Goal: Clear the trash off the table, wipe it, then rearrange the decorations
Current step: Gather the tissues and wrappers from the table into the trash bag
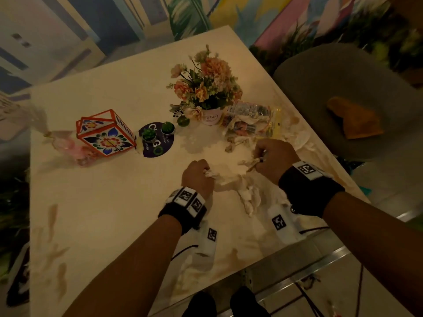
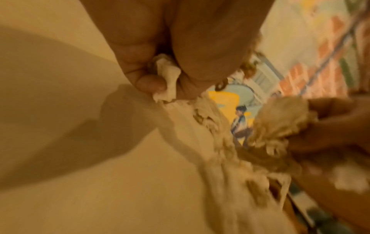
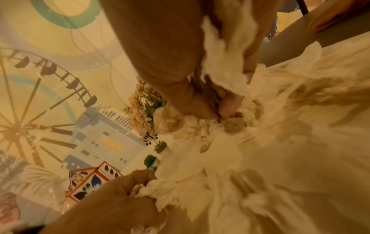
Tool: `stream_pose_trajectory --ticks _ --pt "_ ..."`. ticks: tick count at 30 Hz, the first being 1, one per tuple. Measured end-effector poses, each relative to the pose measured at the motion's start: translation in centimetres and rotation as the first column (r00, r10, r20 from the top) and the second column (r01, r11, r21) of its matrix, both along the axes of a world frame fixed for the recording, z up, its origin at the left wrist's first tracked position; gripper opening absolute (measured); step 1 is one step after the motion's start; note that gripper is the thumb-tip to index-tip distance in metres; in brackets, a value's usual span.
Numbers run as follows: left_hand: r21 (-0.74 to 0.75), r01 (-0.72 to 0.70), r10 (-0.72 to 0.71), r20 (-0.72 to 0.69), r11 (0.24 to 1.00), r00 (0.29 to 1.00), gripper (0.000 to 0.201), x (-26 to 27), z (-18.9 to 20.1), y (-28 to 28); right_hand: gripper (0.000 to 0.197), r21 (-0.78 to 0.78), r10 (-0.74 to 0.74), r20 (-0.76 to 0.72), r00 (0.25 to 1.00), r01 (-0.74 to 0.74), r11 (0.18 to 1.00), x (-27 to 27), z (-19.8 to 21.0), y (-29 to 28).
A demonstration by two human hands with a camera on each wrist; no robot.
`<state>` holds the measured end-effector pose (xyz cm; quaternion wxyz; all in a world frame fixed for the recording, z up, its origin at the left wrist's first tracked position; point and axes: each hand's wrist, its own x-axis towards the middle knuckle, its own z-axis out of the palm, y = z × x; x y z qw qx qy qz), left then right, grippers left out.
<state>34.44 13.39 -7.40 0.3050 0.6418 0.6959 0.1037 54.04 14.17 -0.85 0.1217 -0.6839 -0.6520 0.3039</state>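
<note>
On the cream table, my left hand grips a wad of crumpled white tissue, and the left wrist view shows the tissue squeezed between curled fingers. My right hand pinches more crumpled tissue together with a thin stick-like scrap. Loose tissue trails between my wrists. Behind my right hand lies a heap of plastic wrappers. The decorations stand further back: a flower pot, a patterned lantern box and small green plants on a dark round sticker.
A grey round chair with an orange cushion stands to the right of the table. A pink object lies left of the lantern box. My shoes show below the table's near edge. Painted murals cover the walls behind.
</note>
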Motion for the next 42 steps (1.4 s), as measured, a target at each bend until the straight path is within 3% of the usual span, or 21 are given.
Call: stream_pose_trajectory --ticks 3,6,12,14,17,25,36,42 --pt "-0.033 -0.115 0.119 0.147 0.993 0.982 0.01 -2.5 0.6 0.5 0.015 0.028 -0.038 -0.089 0.995 0.04 0.999 -1.1 1.5 0.5" --pt "-0.093 -0.252 0.268 0.36 0.963 0.894 0.004 -4.5 2.4 0.7 0.022 0.07 -0.053 -0.112 0.992 0.061 0.996 -2.2 3.0 1.4" --pt "-0.073 -0.352 0.331 0.558 0.933 0.761 0.022 -8.5 7.0 1.0 0.017 0.092 -0.031 -0.147 0.989 0.045 0.995 -5.3 4.7 3.2" --pt "-0.074 -0.385 0.354 0.576 0.92 0.737 0.033 -10.1 7.7 1.0 0.019 0.091 -0.042 -0.162 0.986 0.057 0.994 -6.6 4.8 3.4" --pt "-0.119 -0.414 0.403 0.572 0.902 0.714 0.033 -12.5 7.8 0.9 0.026 0.058 -0.09 -0.175 0.98 0.102 0.993 -8.3 4.5 3.5" --pt "-0.279 -0.507 0.565 0.574 0.816 0.593 0.033 -17.9 7.5 -0.6 0.014 0.122 -0.108 -0.241 0.965 0.141 0.983 -11.9 4.9 2.9" --pt "-0.337 -0.552 0.618 0.635 0.762 0.465 0.03 -19.0 8.6 -2.9 0.016 0.253 0.108 -0.224 0.969 -0.049 0.966 -14.1 8.8 2.6" --pt "-0.343 -0.58 0.644 0.613 0.739 0.458 0.03 -20.2 8.9 -3.9 0.018 0.219 0.167 -0.239 0.956 -0.114 0.969 -15.8 9.0 2.8"
